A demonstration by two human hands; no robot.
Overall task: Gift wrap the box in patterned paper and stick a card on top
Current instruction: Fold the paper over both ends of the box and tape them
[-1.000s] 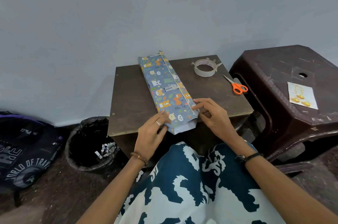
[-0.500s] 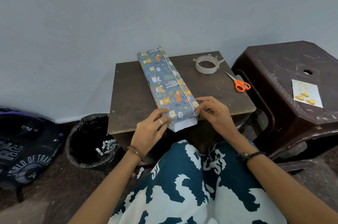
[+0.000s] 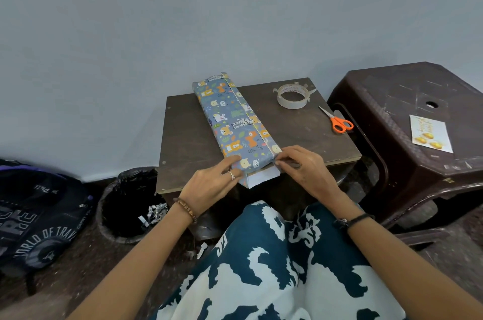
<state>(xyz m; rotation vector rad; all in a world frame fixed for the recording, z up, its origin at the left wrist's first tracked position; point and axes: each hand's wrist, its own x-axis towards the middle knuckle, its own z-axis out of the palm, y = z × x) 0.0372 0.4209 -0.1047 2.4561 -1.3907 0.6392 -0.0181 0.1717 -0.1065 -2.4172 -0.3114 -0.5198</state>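
Both hands work at the near end of the wrapped box [image 3: 236, 123]. Left hand [image 3: 211, 184] lies flat with straight fingers pressing the patterned paper [image 3: 227, 121] at the near left corner. Right hand [image 3: 303, 168] pinches the paper's edge at the near right corner, beside the white flap [image 3: 261, 178] that hangs over the bench [image 3: 188, 142] edge. Box lies lengthwise, running from the wall toward the person. Right of the bench stands a dark stool [image 3: 407, 100]; the card [image 3: 431, 135] lies on it. On the bench, a tape roll [image 3: 294, 96] and orange scissors [image 3: 338, 122] sit right of the box.
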